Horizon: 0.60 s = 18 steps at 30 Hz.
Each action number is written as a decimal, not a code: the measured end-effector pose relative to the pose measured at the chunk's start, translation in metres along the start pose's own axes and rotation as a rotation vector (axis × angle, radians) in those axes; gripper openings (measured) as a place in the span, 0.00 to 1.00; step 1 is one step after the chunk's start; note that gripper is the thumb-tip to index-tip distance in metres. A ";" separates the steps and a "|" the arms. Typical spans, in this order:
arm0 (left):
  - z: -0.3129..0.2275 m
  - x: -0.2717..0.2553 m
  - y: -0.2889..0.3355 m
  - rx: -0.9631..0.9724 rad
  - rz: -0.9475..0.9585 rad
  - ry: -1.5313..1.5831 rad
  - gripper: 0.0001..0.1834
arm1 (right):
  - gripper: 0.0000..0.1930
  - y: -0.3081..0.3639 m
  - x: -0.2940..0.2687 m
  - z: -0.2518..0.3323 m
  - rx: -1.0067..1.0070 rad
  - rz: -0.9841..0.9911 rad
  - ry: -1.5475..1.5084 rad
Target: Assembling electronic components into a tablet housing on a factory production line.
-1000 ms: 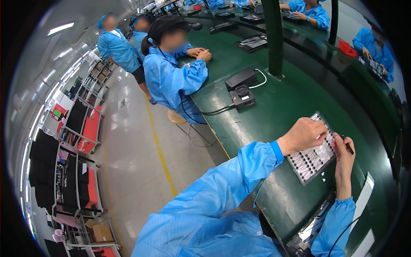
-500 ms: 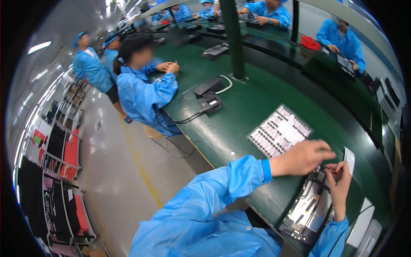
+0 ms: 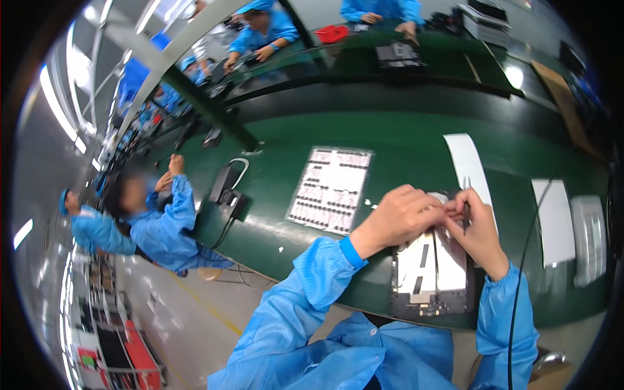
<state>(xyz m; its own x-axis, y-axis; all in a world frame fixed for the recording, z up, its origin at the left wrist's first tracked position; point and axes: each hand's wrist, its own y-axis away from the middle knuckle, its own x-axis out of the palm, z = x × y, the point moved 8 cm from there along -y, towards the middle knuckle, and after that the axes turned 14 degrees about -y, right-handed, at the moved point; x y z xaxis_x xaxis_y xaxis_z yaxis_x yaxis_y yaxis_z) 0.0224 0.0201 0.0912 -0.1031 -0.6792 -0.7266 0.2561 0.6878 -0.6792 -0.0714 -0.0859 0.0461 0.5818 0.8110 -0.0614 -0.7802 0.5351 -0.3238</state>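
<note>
Opened flat device (image 3: 432, 273) lay on the green counter (image 3: 260, 221), partly under both hands, its near end close to the counter's edge, so a careless pull toward the body could have tipped it off. To the left of the left hand (image 3: 400, 218) was a sheet of small parts (image 3: 333, 175), which the left sleeve (image 3: 325, 273) might have brushed askew. Along the right forearm ran a dark cable (image 3: 520, 286) that could have snagged. The right hand (image 3: 478, 224) was closed around a slim tool (image 3: 466, 218), probably tweezers; a slip might have scratched the device's pale panels (image 3: 455, 260). The left hand's fingers were bunched against the right's; whether they pinched anything could not be told. Both hands hid the device's far end and the tool's working tip; white flecks (image 3: 367, 202) left of the left hand were too small to identify.
</note>
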 end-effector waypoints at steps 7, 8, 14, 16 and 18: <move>0.009 0.010 -0.019 -0.115 0.015 -0.101 0.07 | 0.14 -0.016 -0.025 0.002 -0.069 -0.070 -0.052; 0.010 0.016 -0.024 -0.171 0.014 -0.036 0.05 | 0.14 -0.015 -0.033 0.002 -0.080 -0.088 -0.057; 0.015 0.050 -0.006 -0.398 0.081 0.162 0.02 | 0.13 -0.019 -0.072 -0.033 -0.004 -0.273 -0.145; 0.009 0.055 -0.008 -0.385 0.098 0.194 0.02 | 0.14 -0.016 -0.076 -0.043 0.077 -0.273 -0.145; 0.000 0.058 -0.009 -0.350 0.129 0.190 0.04 | 0.14 -0.012 -0.067 -0.046 0.151 -0.148 0.036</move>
<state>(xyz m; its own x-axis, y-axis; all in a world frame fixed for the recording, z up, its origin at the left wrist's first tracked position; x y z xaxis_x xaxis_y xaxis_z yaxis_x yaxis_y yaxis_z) 0.0138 -0.0252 0.0548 -0.2759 -0.5452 -0.7916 -0.0606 0.8318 -0.5517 -0.0910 -0.1573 0.0107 0.6983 0.7135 -0.0577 -0.7096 0.6793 -0.1872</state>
